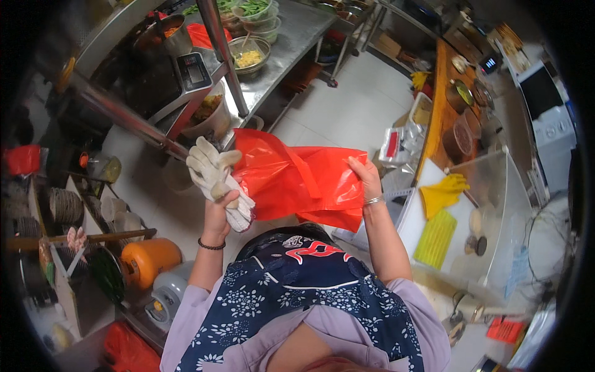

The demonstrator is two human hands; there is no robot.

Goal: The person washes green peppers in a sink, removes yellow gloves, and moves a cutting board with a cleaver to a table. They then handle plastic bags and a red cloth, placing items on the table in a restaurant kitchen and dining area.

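A red plastic bag (320, 172) is spread between my two hands in front of the apron. My right hand (369, 179) pinches its right edge, with the thumb on top. In my left hand (217, 213) is a bundle of off-white work gloves (207, 162), their knitted cuffs hanging below the thumb. The bag's left edge meets this same hand behind the gloves; most of the left fingers are hidden there. The patterned blue apron (302, 283) lies just below the bag.
At upper left a steel table (297, 28) bears a bowl of yellow food (248, 58) and a digital scale (194, 72). Gas cylinders (151, 262) stand at lower left. On the right, a white board (409, 232) carries a yellow rubber glove (441, 195) beside a wooden counter (432, 125).
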